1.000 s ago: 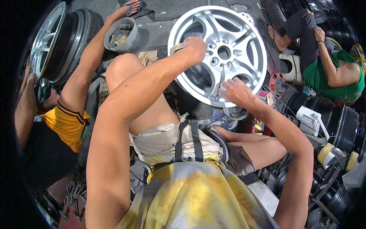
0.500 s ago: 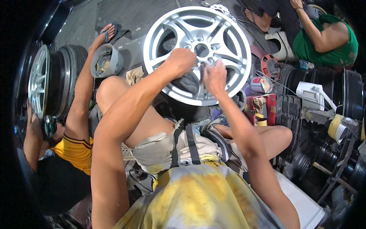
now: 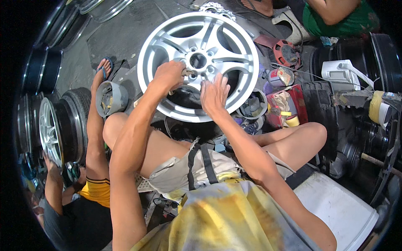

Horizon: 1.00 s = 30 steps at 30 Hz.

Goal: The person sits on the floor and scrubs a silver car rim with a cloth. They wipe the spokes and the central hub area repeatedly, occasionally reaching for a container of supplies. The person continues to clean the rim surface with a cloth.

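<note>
1. The alloy wheel point(image 3: 199, 62) was plain silver.
2. The small tub point(image 3: 109, 98) was grey.
3. The cable reel point(image 3: 286, 53) was red.
4. The box point(image 3: 289, 106) was red.
5. The neighbour's shorts point(image 3: 98, 190) were yellow, dark-striped.
6. The other person's shirt point(image 3: 347, 21) was green.

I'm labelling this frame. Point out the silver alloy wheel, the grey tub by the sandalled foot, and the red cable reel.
Silver alloy wheel point(image 3: 234, 39): head view, on an upper-right spoke.
Grey tub point(image 3: 119, 98): head view, on its outer wall.
Red cable reel point(image 3: 286, 53): head view, on the reel's face.
</note>
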Each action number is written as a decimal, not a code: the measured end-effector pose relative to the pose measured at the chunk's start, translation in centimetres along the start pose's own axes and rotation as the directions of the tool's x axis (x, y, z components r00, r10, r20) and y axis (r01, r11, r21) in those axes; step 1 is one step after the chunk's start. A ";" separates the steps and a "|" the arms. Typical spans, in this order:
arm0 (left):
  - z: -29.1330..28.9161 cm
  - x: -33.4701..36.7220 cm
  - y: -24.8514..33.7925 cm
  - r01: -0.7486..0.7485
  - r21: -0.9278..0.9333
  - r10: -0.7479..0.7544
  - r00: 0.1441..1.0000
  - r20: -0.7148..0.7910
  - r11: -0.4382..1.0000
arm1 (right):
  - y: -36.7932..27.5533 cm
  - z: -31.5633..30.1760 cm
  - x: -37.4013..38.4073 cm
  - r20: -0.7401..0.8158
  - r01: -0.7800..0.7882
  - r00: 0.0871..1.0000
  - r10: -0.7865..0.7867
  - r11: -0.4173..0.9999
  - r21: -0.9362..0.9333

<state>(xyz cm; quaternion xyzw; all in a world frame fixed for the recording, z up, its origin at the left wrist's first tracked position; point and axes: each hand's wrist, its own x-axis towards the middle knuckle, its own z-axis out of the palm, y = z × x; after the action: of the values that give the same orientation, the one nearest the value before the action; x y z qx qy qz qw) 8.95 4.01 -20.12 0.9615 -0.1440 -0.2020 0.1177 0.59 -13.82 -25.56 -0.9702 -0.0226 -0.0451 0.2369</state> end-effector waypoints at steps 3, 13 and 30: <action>0.4 0.0 -0.6 -0.010 -0.009 0.010 0.998 -0.057 1.000 | -0.5 -1.8 -1.0 0.084 0.006 0.996 -0.007 1.000 0.011; 0.3 -0.4 1.0 -0.144 -0.048 0.143 0.990 -0.018 0.989 | -0.8 -0.3 -1.0 0.003 -0.063 0.998 0.063 0.997 0.049; 4.3 -0.7 4.7 -0.340 0.279 0.332 0.940 0.078 0.898 | 4.0 -6.7 -6.1 -0.018 0.043 0.999 -0.039 0.959 0.280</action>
<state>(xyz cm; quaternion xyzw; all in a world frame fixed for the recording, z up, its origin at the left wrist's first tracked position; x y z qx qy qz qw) 5.39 -0.87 -22.36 0.9260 -0.3373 -0.1692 0.0074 -5.75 -20.61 -22.11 -0.9260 -0.0473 -0.0524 0.3709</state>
